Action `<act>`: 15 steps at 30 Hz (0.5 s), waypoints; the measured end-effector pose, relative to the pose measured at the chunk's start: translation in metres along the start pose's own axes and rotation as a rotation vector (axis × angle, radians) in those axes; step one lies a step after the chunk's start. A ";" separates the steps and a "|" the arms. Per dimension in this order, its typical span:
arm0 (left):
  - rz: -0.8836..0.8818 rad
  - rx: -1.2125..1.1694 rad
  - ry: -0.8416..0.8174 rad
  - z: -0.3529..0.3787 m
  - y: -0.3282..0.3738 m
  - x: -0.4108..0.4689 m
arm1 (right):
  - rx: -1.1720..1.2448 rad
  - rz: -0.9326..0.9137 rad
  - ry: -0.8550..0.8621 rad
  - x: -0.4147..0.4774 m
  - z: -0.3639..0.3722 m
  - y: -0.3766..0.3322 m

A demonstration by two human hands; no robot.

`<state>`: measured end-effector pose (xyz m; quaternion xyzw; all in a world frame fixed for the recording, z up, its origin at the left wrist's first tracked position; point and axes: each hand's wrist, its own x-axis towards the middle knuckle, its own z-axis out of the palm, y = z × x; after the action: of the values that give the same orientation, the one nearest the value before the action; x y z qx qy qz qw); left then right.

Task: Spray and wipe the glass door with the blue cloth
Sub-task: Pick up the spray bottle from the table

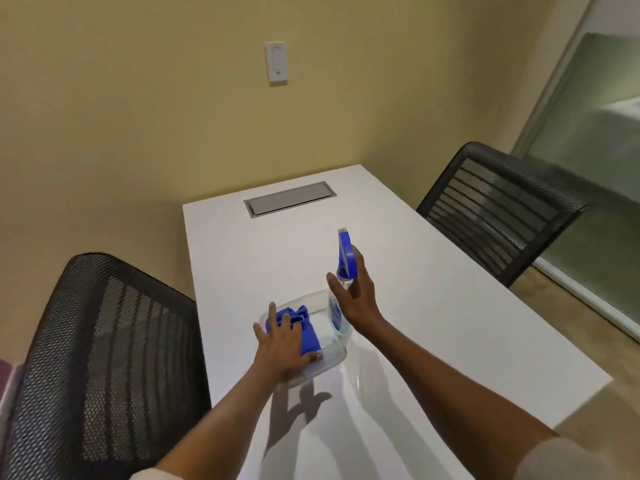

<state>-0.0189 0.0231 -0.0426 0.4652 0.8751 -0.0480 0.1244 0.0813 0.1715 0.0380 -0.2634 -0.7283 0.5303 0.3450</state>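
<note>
Room: white table (242, 244), glass door (595, 140) far right.
Left hand (282, 348): fingers spread on blue cloth (304, 327) in clear tub (332, 362).
Right hand (356, 292): closing around spray bottle (344, 258).
Progress: gathering; spraying, wiping remain.

Both bare forearms reach forward from the bottom edge, pale short sleeves just showing at the elbows. The left hand (284, 344) lies palm down with fingers spread and slightly bent — thumb out to the right, fingertips forward. The right hand (356, 292) is held higher, wrist tilted so the palm faces left; its fingers and thumb are curved into an open cup, not closed tight — the thumb stands apart on the left, index finger uppermost.
</note>
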 end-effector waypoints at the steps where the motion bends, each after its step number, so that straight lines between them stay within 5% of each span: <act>1: 0.027 0.019 0.015 -0.005 0.006 -0.001 | 0.002 0.000 0.026 -0.004 -0.006 -0.007; 15: 0.478 0.118 0.114 -0.060 0.159 -0.058 | -0.141 0.001 0.478 -0.127 -0.162 -0.090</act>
<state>0.1333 0.0781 0.0359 0.6673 0.7416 -0.0418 0.0551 0.2856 0.1448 0.1273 -0.4051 -0.6612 0.4008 0.4879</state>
